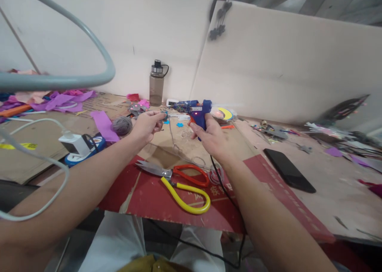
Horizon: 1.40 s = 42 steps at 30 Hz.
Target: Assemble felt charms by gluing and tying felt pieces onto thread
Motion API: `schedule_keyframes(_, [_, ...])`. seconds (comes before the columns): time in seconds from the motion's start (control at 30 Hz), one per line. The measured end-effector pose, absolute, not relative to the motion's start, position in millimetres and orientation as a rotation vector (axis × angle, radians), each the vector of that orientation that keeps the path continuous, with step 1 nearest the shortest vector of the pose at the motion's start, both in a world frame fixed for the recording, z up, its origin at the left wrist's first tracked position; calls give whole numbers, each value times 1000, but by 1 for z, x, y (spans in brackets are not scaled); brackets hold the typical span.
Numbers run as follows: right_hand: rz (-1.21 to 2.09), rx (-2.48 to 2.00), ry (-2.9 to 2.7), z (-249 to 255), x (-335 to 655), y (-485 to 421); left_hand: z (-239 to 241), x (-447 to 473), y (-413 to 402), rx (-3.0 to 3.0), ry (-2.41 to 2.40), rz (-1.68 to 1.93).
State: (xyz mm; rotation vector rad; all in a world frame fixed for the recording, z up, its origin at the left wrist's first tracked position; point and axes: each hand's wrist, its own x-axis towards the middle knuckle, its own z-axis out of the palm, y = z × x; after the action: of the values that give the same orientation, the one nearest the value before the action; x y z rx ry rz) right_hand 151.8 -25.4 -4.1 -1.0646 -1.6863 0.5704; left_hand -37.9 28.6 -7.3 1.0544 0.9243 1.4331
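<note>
Now the right hand [209, 138] has its grip clamped on the glue gun [193, 106] handle, light, rigid, nozzle likely hot; left hand [146, 125] grip pinches a flimsy blue piece [164, 113].

White printed characters stand on the red cardboard sheet [167, 200] by the scissors [179, 180], partly covered and too blurred to read. Print on the brown cardboard [101, 98] is also illegible.

Bright, even light, soft shadows; wide-angle bending at edges, slight blur throughout.
</note>
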Motion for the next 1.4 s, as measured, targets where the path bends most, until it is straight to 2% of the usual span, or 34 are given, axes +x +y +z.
schedule_keyframes(0.37, [328,-1100,-1845,-9,151,-23,-9,-38,29,1087,917,1454])
schedule_keyframes(1.4, [258,-1166,-1885,-5,148,-28,-8,-37,26,1181,941,1471])
